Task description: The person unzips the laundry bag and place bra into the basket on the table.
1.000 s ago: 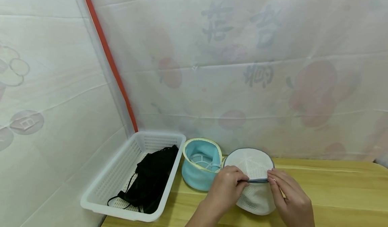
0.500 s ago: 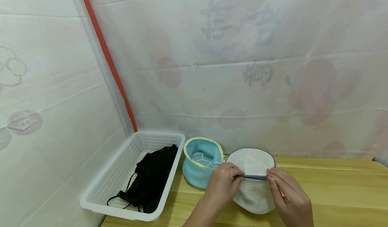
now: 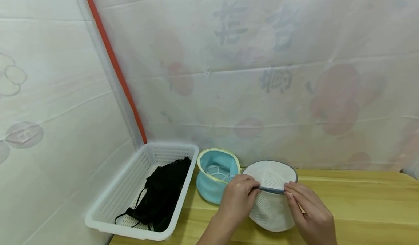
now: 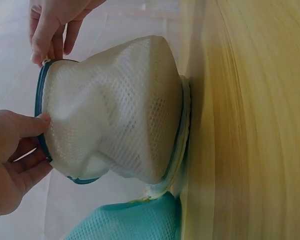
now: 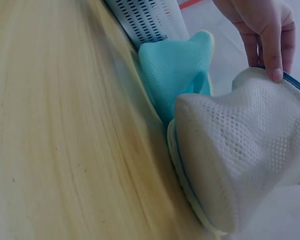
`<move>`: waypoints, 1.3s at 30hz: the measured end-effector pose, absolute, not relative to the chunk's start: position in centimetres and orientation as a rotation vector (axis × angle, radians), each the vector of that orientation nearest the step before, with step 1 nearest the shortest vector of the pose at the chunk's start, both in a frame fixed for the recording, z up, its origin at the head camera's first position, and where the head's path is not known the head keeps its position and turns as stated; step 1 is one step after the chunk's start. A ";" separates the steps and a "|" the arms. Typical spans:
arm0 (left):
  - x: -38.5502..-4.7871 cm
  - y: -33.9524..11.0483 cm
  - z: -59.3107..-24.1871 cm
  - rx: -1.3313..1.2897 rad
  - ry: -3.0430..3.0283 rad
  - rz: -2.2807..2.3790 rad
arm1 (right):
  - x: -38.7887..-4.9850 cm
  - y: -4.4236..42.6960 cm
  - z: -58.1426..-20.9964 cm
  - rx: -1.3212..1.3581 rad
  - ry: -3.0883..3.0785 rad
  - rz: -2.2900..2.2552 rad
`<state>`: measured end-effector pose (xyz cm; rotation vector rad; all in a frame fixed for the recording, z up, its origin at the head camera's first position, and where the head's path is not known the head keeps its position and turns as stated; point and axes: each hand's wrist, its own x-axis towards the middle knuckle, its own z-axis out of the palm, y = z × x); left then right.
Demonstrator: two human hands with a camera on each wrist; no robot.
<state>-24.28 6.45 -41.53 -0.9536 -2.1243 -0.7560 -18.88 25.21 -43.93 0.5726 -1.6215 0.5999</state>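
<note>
A white mesh laundry bag (image 3: 271, 212) with a dark blue zip edge is between my hands in the head view. The left hand (image 3: 237, 197) pinches the left part of its near rim between thumb and fingers. My right hand (image 3: 311, 207) pinches the same rim farther right. Both wrist views show the bag's soft mesh side (image 4: 105, 110) dented. Under its base lies a pale-edged round flap (image 5: 177, 170), close against the blue mesh bag (image 3: 209, 190). That blue bag stands open at the top, yellow-rimmed, left of the white one. In the right wrist view, only the left hand (image 5: 265, 30) shows.
A white perforated basket (image 3: 111, 194) stands on the left and holds black fabric with thin straps (image 3: 167, 190). Behind the wooden table (image 3: 370, 201) hangs a pale printed sheet (image 3: 212, 107). A red strip (image 3: 111, 54) runs down the corner.
Both hands have shifted slightly left with the rim of the white laundry bag. The near rim sits a little higher. The blue bag and basket stay where they were.
</note>
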 end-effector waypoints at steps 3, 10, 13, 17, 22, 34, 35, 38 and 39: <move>-24.2 6.5 -41.4 -0.949 -2.077 -0.769 | -18.9 24.8 -43.5 0.598 -1.576 0.607; -24.4 6.6 -41.6 -0.919 -2.005 -0.791 | -18.8 23.7 -42.6 0.675 -1.535 0.612; -24.5 6.6 -41.6 -0.909 -2.025 -0.779 | -18.6 23.3 -42.4 0.665 -1.559 0.612; -24.3 6.6 -41.5 -0.937 -2.059 -0.705 | -18.3 23.2 -42.4 0.627 -1.602 0.614; -23.7 6.9 -41.3 -1.042 -2.044 -0.603 | -18.5 23.3 -42.7 0.627 -1.624 0.609; -22.5 7.9 -41.5 -1.161 -2.100 -0.523 | -18.5 24.0 -44.5 0.567 -1.813 0.587; -22.5 7.9 -41.6 -1.158 -2.103 -0.525 | -18.5 23.9 -44.5 0.570 -1.812 0.591; -22.8 8.0 -42.0 -1.127 -2.093 -0.551 | -18.5 23.6 -44.3 0.614 -1.788 0.605; -22.9 8.1 -42.1 -1.114 -2.082 -0.569 | -18.6 23.5 -44.2 0.639 -1.770 0.609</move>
